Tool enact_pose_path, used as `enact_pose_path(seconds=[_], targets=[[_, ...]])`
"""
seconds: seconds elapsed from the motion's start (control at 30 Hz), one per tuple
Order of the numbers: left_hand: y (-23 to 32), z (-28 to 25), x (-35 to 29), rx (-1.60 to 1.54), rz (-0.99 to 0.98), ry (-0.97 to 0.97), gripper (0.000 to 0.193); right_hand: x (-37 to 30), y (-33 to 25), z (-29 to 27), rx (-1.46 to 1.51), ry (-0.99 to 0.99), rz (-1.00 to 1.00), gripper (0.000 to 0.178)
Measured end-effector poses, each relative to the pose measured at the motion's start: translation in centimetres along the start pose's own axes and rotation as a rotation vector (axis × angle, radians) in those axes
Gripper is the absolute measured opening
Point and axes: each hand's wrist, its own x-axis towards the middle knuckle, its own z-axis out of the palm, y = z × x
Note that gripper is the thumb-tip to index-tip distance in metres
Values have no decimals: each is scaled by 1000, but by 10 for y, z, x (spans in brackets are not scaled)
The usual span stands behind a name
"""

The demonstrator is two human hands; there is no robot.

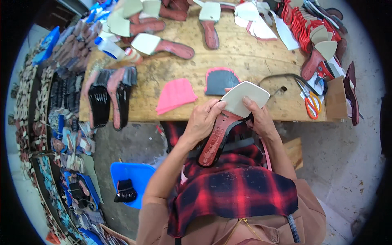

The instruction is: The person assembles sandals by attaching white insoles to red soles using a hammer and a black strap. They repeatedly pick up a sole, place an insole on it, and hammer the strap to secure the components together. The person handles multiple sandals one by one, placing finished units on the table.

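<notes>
Sole held at the near edge of a crowded bench

Nearest to us, a red-and-black plaid apron covers the lap. Just beyond it, both hands grasp the red, dark-edged sole with its cream panel, clear of the wood and tilted, heel toward the body. Our left hand pinches at the join, thumb on top; our right hand clamps the panel's side, thumb pressed on its face. We take this two-sided grip to be for steadying panel and sole together, with the thumbs keeping the surface in sight.

Below and to the left, a blue bin holds a bundle of black pieces, probably put there to stay off the work surface. On the bench, pink pieces and a dark pink-rimmed piece lie just past the hands, perhaps for easy reach. Orange-handled scissors rest to the right, near a cardboard box. Left stand dark-topped, red-and-black shoe parts, laid side by side.

Farther off, a blue-capped bottle lies near more panelled soles.

As for writing, raised marks on the held sole look like lettering, too small for us to read; we can make out no brand or label anywhere.
</notes>
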Motion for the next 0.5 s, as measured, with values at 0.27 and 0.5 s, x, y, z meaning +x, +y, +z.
enact_pose_path(seconds=[0.27, 0.5], targets=[[-7, -7, 50, 77, 342, 697, 26, 27, 48, 50, -326, 115, -242, 26], [-52, -33, 69, -577, 231, 779, 30, -19, 35, 50, -501, -48, -197, 23]])
